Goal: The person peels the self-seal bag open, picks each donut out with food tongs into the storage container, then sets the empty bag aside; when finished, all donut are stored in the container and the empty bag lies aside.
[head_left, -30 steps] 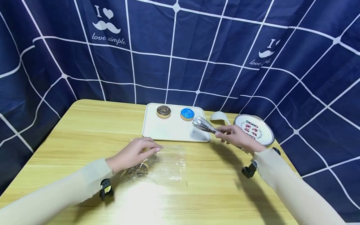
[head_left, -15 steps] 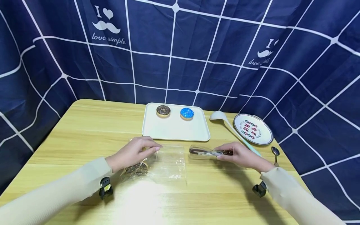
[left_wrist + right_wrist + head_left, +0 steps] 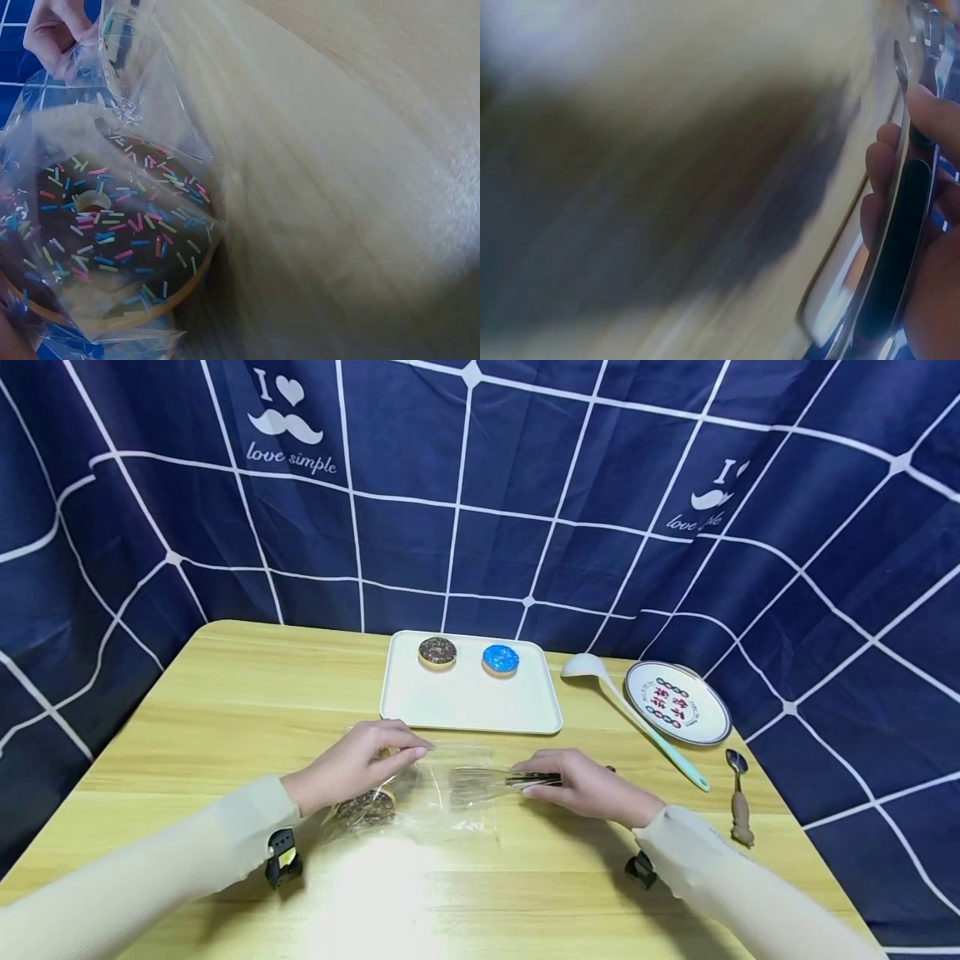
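Observation:
My left hand point(image 3: 358, 762) pinches the edge of a clear plastic bag point(image 3: 442, 818) lying on the table. Inside the bag sits a chocolate donut point(image 3: 97, 240) with coloured sprinkles, seen large in the left wrist view. My right hand point(image 3: 588, 787) grips metal tongs point(image 3: 536, 778) with dark handle inlays point(image 3: 896, 247). The tongs' slotted ends point left and overlap the open side of the bag in the head view. Nothing shows between those ends. Another chocolate donut point(image 3: 437, 653) and a blue-iced donut point(image 3: 500, 660) rest on the white tray point(image 3: 468, 714).
A white ladle point(image 3: 622, 700) with a mint handle lies right of the tray. Beyond it are a patterned plate point(image 3: 678, 703) and a spoon point(image 3: 738, 797) with a brown handle. A blue checked cloth point(image 3: 405, 543) hangs behind the wooden table point(image 3: 247, 685).
My right hand has carried the tongs from over the tray's front right corner, down toward me, then left to the bag. My left hand has stayed at the bag.

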### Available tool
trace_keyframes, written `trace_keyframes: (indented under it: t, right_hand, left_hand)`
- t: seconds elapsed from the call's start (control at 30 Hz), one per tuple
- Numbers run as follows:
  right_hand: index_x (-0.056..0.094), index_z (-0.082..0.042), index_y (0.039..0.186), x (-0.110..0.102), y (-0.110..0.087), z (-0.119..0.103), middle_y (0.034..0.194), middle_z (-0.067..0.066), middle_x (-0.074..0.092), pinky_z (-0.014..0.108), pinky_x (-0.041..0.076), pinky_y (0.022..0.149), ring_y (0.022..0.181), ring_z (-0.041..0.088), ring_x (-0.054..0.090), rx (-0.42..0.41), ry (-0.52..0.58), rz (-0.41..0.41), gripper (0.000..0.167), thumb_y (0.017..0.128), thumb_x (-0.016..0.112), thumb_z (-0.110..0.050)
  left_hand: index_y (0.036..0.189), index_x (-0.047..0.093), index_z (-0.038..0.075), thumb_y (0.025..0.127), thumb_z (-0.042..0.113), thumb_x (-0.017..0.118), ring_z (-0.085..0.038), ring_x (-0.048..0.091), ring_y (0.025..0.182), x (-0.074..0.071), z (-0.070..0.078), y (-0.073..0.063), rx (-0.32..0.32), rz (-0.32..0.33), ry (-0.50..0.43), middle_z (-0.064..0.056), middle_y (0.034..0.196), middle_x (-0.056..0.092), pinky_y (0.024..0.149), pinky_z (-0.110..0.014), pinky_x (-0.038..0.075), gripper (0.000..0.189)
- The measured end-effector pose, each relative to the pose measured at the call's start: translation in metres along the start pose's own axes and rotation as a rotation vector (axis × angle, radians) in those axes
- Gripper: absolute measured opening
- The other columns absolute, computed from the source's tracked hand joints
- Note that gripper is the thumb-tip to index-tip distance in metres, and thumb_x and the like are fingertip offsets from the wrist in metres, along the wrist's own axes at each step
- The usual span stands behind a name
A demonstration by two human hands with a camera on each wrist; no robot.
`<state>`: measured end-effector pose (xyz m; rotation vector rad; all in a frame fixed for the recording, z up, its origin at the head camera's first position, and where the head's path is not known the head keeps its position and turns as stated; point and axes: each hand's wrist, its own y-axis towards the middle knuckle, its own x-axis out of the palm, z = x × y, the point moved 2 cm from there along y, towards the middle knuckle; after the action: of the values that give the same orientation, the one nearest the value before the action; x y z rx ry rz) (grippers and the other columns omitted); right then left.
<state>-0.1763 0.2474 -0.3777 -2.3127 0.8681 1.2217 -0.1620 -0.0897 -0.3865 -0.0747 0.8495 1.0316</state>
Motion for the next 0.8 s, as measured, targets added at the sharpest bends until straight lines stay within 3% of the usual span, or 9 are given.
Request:
trace_keyframes:
  t: [0.4,0.63,0.8]
  right_hand:
    - [0.068,-0.012,0.139,0.021,0.036,-0.030,0.117,-0.001,0.074,0.024,0.057,0.087,0.098,0.002,0.065,-0.127,0.010,-0.042,0.036,0.104,0.067,-0.022]
    - [0.069,-0.012,0.137,0.025,0.041,-0.030,0.122,0.001,0.075,0.028,0.058,0.095,0.109,0.009,0.069,-0.122,-0.037,-0.024,0.035,0.104,0.067,-0.022]
    - [0.069,-0.010,0.137,0.026,0.042,-0.028,0.122,0.002,0.076,0.030,0.059,0.096,0.109,0.011,0.071,-0.133,-0.029,0.008,0.036,0.103,0.068,-0.022]
  left_hand:
    - [0.118,0.079,0.011,0.107,0.023,0.063,-0.004,0.064,0.087,0.001,-0.001,-0.002,0.000,0.021,-0.003,-0.002,0.105,0.079,0.078,-0.027,0.055,0.024]
    - [0.120,0.079,0.013,0.106,0.023,0.063,-0.004,0.061,0.084,0.001,-0.001,0.000,0.017,0.020,-0.017,-0.001,0.105,0.079,0.074,-0.026,0.053,0.023]
    - [0.120,0.079,0.015,0.106,0.023,0.063,-0.003,0.061,0.083,0.000,-0.001,0.000,0.011,0.016,-0.031,-0.001,0.104,0.078,0.074,-0.026,0.053,0.023]
